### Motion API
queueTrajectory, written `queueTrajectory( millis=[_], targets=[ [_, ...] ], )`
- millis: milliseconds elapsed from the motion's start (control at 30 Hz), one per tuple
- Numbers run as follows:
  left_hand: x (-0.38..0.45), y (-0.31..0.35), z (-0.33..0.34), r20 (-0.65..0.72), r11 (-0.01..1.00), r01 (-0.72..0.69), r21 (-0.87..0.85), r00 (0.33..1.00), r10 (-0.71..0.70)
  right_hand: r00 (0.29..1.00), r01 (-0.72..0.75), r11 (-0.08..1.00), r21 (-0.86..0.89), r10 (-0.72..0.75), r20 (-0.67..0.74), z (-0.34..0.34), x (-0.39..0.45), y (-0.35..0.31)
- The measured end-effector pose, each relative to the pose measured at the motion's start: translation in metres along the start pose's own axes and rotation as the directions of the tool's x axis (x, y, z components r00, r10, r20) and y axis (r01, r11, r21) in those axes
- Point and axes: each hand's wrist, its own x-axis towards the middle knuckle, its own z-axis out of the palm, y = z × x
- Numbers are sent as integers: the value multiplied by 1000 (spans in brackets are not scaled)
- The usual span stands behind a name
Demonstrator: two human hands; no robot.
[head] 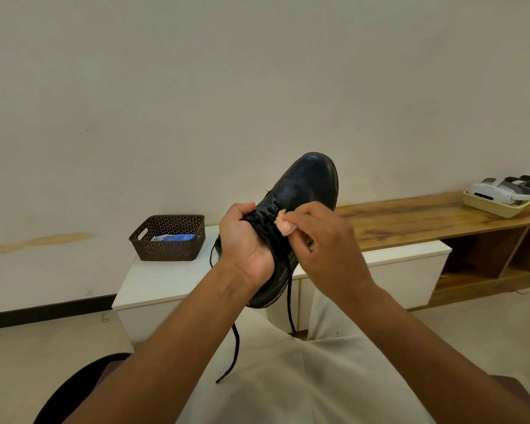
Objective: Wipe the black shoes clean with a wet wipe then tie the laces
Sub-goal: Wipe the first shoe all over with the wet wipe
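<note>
A black shoe (pixel 308 185) is held up in the air with its glossy toe pointing away and upward. My left hand (pixel 245 243) grips it around the opening and laced part. My right hand (pixel 325 240) pinches a small folded pinkish wipe (pixel 283 225) against the lace area. Two untied black laces (pixel 289 298) hang down from the shoe toward my lap. A second shoe is not in sight.
A dark brown perforated basket (pixel 169 238) with a blue-and-white packet inside stands on a low white cabinet (pixel 153 276). A wooden bench (pixel 426 215) runs to the right, bearing a cream tray (pixel 491 208) with a white headset. A wall stands behind.
</note>
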Motion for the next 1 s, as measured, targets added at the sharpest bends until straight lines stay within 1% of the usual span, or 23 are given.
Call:
queueTrajectory(
  millis=[100,167,233,300,400,467,567,633,733,900,1000],
  targets=[
    [0,1,-1,-40,1000,-23,-13,999,22,999,17,999,40,-19,47,4,-14,-10],
    [-1,1,-1,-27,1000,-11,-20,1000,10,998,31,999,11,-32,51,2,-14,-3],
    [-2,0,-1,-8,1000,8,-20,1000,-8,1000,15,999,-46,-15,11,-3,-7,10],
    [-1,-2,-2,8,1000,8,-15,1000,-8,998,-36,995,-93,31,-46,-6,1,20],
    [2,-3,-3,12,1000,-7,-1,1000,7,994,-74,992,-104,65,-89,-7,5,22],
    [2,-2,-2,1,1000,-5,-1,1000,5,997,-50,995,-82,45,-59,-4,0,15],
    [0,0,-2,-13,1000,-1,-14,1000,1,1000,-16,1000,-18,16,22,5,-17,2],
    [0,2,-2,-16,1000,-6,-13,1000,6,999,-5,1000,-14,5,35,6,-21,1],
    [1,2,-1,-8,1000,-17,-5,1000,17,1000,-10,998,-59,11,2,2,-11,10],
    [3,-2,-3,-30,999,-24,25,999,24,988,-121,986,-114,109,-108,-8,13,29],
    [2,-4,-2,-34,999,-24,30,999,25,988,-120,987,-103,108,-114,-10,14,27]
  ],
)
